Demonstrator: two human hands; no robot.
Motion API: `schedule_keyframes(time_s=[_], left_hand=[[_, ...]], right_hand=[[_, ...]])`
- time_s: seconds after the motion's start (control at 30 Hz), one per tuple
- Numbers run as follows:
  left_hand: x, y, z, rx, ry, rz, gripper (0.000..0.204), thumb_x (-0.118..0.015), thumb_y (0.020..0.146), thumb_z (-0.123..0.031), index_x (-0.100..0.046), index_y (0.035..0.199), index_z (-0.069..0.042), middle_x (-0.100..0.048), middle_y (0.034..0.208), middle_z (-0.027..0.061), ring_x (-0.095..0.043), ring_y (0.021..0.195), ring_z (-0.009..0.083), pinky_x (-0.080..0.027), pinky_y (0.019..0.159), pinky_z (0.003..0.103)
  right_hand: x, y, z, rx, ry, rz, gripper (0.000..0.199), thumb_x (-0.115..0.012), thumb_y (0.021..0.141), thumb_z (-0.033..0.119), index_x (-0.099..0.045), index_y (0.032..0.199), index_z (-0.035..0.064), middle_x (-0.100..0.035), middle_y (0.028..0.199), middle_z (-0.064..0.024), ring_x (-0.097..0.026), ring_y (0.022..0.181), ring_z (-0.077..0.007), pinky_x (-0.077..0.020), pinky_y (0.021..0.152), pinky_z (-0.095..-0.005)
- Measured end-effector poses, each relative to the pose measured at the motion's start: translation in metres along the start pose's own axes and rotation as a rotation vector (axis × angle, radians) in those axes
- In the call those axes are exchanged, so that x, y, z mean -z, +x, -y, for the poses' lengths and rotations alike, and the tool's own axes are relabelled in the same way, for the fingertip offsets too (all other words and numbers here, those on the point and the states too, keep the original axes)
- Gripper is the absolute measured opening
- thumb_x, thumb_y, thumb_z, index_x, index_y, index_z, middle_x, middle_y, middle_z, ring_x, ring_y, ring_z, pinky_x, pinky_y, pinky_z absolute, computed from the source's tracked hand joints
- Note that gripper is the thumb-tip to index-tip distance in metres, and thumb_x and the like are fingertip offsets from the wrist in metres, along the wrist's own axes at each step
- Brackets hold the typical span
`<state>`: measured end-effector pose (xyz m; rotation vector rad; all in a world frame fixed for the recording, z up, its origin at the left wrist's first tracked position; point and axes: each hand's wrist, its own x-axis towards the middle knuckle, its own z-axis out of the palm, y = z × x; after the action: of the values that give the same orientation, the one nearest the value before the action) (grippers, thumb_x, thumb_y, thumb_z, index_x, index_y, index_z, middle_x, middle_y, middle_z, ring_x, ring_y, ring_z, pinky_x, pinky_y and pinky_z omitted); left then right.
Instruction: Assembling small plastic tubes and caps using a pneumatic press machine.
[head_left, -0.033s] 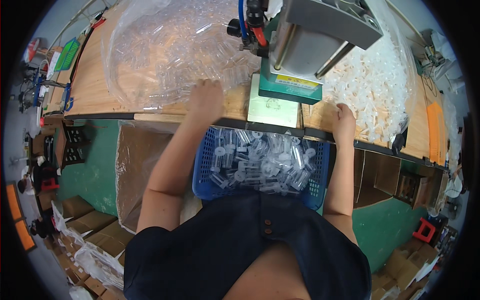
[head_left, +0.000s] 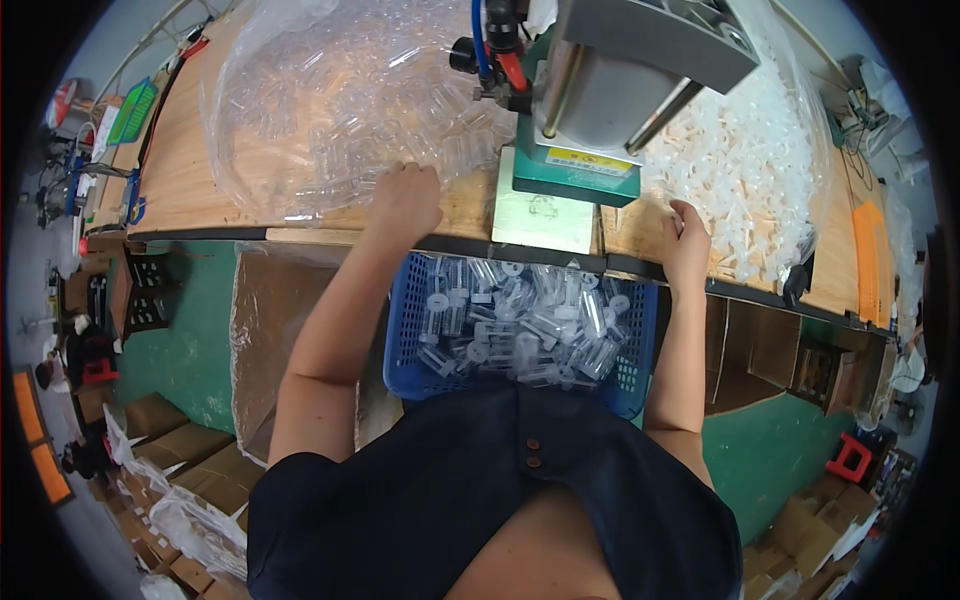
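My left hand [head_left: 405,205] is at the near edge of a heap of clear plastic tubes [head_left: 370,140] on a plastic sheet, knuckles up and fingers curled. Its fingertips are hidden, so whatever they hold does not show. On the right, my right hand [head_left: 688,245] hovers by the table's front edge, beside a pile of small white plastic parts [head_left: 745,170]. Its fingers are bent in towards the thumb, and I cannot make out anything between them. Between my hands stands a press [head_left: 590,120] with a green block over a pale plate [head_left: 540,222].
Below the table edge, against my body, sits a blue basket [head_left: 402,370] holding several clear tubes with white ends. Cardboard boxes [head_left: 275,340] stand under the table on the left. An orange strip [head_left: 870,265] lies at the far right; a red stool [head_left: 848,457] is on the floor.
My left hand has shifted slightly left. The fingers of my right hand look a little more parted. The press sits slightly further left in the picture.
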<state>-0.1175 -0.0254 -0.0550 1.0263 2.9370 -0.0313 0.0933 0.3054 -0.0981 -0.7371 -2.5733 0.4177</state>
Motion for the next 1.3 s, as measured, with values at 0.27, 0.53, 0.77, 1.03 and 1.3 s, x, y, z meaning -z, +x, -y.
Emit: schedule_keyframes(time_s=[0.27, 0.53, 0.77, 1.03, 1.3], left_hand=[[0.010, -0.042, -0.057, -0.061, -1.875, 0.239, 0.041, -0.071, 0.080, -0.004, -0.057, 0.119, -0.004, -0.064, 0.100, 0.0032, -0.064, 0.089, 0.0147, -0.052, 0.080, 0.027], [0.008, -0.025, -0.087, -0.356, -1.047, -0.168, 0.047, -0.074, 0.075, -0.006, -0.058, 0.120, -0.006, -0.064, 0.110, 0.0079, -0.064, 0.096, 0.0216, -0.049, 0.083, 0.032], [-0.032, 0.003, -0.091, -0.245, -0.884, -0.227, 0.035, -0.077, 0.071, -0.021, -0.068, 0.101, -0.005, -0.070, 0.093, 0.0114, -0.066, 0.088, 0.0285, -0.049, 0.080, 0.035], [0.001, -0.010, -0.073, -0.281, -0.751, 0.048, 0.047, -0.075, 0.069, -0.040, -0.067, 0.109, -0.016, -0.061, 0.112, 0.0108, -0.049, 0.114, 0.0304, -0.028, 0.098, 0.049], [0.005, -0.034, -0.023, 0.123, -1.105, 0.044, 0.034, -0.070, 0.078, -0.001, -0.059, 0.111, -0.003, -0.060, 0.110, 0.0107, -0.064, 0.097, 0.0210, -0.052, 0.081, 0.032]], right_hand=[[0.006, -0.034, 0.106, -0.496, 1.983, 0.393, 0.018, -0.057, 0.095, 0.016, -0.059, 0.108, 0.0043, -0.061, 0.103, -0.0088, -0.062, 0.075, -0.0149, -0.0531, 0.063, -0.0249], [-0.013, -0.029, 0.130, -0.432, 1.814, 0.621, 0.022, -0.056, 0.096, 0.019, -0.053, 0.114, 0.0065, -0.053, 0.083, 0.0001, -0.040, 0.056, -0.0055, -0.0315, 0.047, -0.0181], [-0.018, 0.006, 0.089, 0.014, 0.529, 0.046, 0.022, -0.056, 0.093, 0.017, -0.053, 0.110, 0.0042, -0.059, 0.083, -0.0087, -0.060, 0.070, -0.0195, -0.0483, 0.059, -0.0336], [-0.019, 0.012, 0.055, -0.036, 0.041, 0.220, 0.015, -0.055, 0.089, 0.013, -0.057, 0.101, 0.0052, -0.063, 0.085, -0.0124, -0.064, 0.081, -0.0312, -0.0508, 0.067, -0.0411], [0.012, -0.013, 0.086, -0.421, 1.704, 0.402, 0.028, -0.057, 0.094, 0.011, -0.053, 0.119, 0.0010, -0.063, 0.107, -0.0124, -0.066, 0.094, -0.0236, -0.0560, 0.086, -0.0338]])
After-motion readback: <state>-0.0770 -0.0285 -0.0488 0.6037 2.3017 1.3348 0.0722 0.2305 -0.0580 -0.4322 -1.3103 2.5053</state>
